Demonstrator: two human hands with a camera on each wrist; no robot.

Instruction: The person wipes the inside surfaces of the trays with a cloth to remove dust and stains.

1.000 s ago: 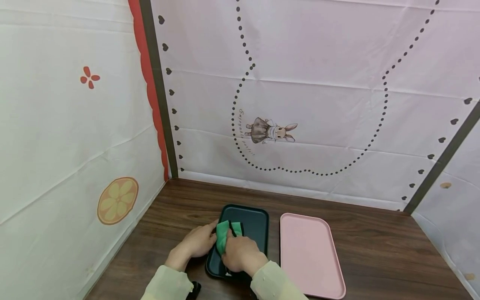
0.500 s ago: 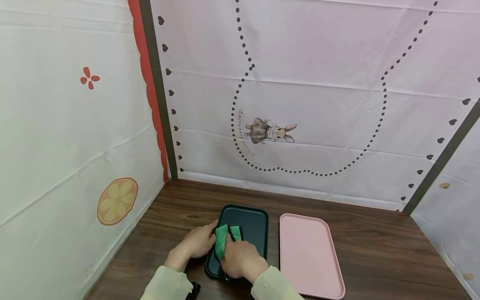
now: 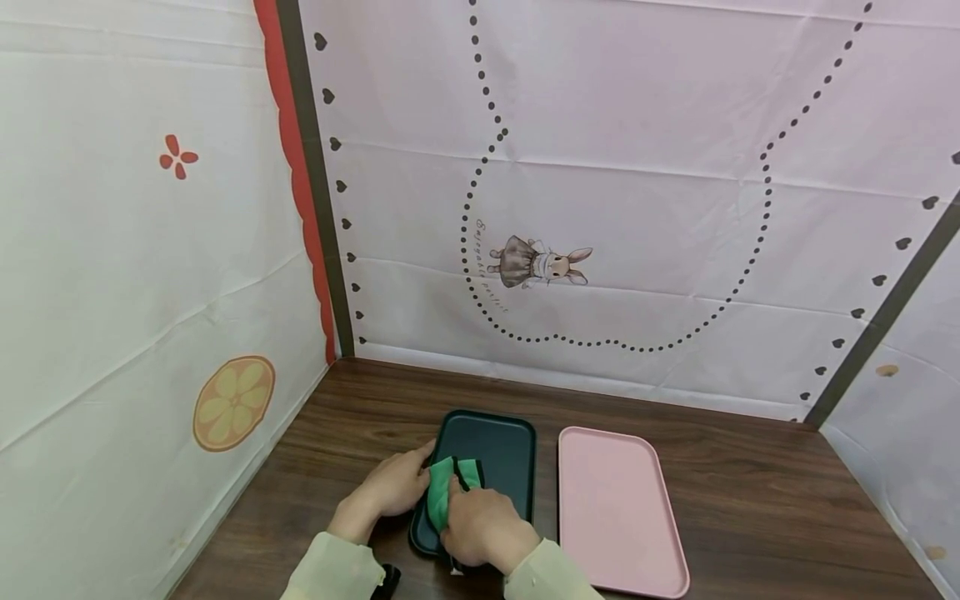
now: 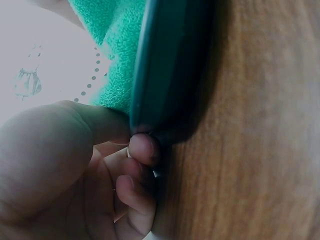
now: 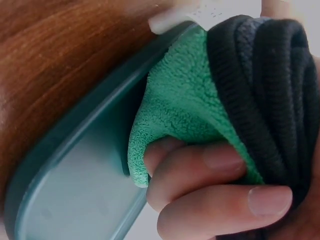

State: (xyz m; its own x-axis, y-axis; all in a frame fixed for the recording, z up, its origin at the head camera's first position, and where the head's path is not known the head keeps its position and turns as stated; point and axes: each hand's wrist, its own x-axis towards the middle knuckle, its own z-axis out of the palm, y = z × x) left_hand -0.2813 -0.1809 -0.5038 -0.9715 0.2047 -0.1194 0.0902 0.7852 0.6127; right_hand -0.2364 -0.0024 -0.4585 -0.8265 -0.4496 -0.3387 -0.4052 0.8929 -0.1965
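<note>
A dark green rectangular tray point(image 3: 497, 443) lies on the wooden table, its raised rim showing in both wrist views. At its left side my left hand point(image 3: 390, 485) pinches the rim, thumb over the edge and curled fingers point(image 4: 145, 148) against the outer wall. My right hand point(image 3: 483, 523) grips a folded green terry cloth point(image 3: 441, 498) with dark edging, the index finger laid along its top. The cloth rests on the near left part of the tray. Seen from the right wrist, curled fingers hold the bunched cloth point(image 5: 180, 100) close to the tray rim point(image 5: 90, 117).
A pink tray point(image 3: 618, 508) lies to the right of the green one. Printed curtains hang behind the wooden table point(image 3: 780, 500) and at its sides. A small black object point(image 3: 387, 579) shows beside the left sleeve at the bottom.
My right hand has drawn the cloth down the green tray toward its near edge, slightly leftward. The left hand keeps its place at the rim, and both trays stay put.
</note>
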